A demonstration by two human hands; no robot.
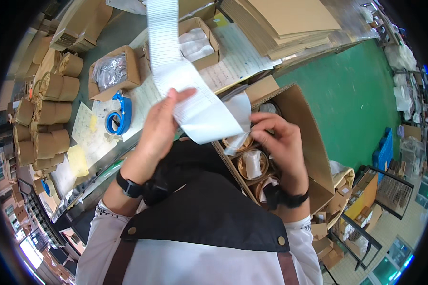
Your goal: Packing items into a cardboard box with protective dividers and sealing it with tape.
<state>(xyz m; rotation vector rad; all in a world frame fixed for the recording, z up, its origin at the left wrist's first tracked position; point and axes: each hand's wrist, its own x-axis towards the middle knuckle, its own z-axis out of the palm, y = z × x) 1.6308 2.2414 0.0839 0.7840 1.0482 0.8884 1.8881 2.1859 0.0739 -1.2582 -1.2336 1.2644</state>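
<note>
A long white strip of printed paper, perhaps labels (199, 102), hangs down from the far side of the workbench. My left hand (159, 123) grips its left edge, thumb lying on top. At the strip's lower right end, where it folds over, my right hand (277, 137) pinches the edge between thumb and fingers. Just below that hand stands an open cardboard box (314, 142). Round brown items (243, 168) with white wrapped pieces in their centres sit in its compartments. The strip and my right hand cover part of them.
On the bench are a blue tape dispenser (123, 116), a small carton of clear bags (110, 71) and another carton with white packets (197, 45). Stacked cardboard sheets (290, 21) lie at the back. Several brown paper-wrapped rolls (52, 111) stand at left. Green floor (356, 90) lies to the right.
</note>
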